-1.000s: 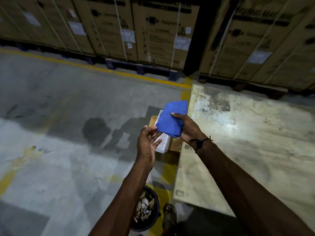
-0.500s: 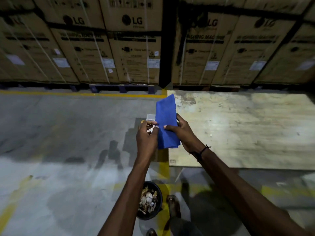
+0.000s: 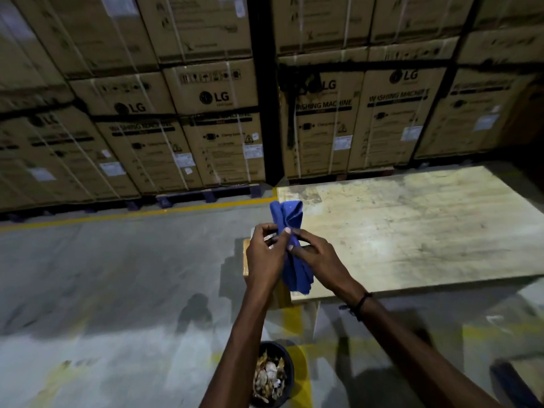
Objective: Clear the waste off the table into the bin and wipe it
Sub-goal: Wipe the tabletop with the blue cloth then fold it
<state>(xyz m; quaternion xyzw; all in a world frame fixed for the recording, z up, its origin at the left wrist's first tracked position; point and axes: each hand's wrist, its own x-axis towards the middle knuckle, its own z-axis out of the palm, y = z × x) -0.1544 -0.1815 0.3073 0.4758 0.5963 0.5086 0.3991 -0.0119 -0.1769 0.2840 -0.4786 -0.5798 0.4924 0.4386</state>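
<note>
A blue cloth (image 3: pixel 291 219) is bunched upright between both hands at the table's near-left corner. My left hand (image 3: pixel 265 257) pinches it from the left and my right hand (image 3: pixel 316 259) grips its middle from the right. The worn wooden table (image 3: pixel 412 231) stretches to the right with nothing lying on the top that shows. A black bin (image 3: pixel 290 369) holding scraps of waste stands on the floor below my arms. Part of a white object beside the cloth is mostly hidden by my left hand.
Stacked cardboard appliance boxes (image 3: pixel 212 125) on pallets wall off the far side. A yellow floor line (image 3: pixel 132 214) runs in front of them. A small cardboard box (image 3: pixel 246 260) sits by the table's left edge. Grey concrete floor (image 3: pixel 103 290) spreads to the left.
The flat cloth has been gathered into a bunched, upright roll. My left hand closed in and now pinches it too. The view tilted up, showing more boxes.
</note>
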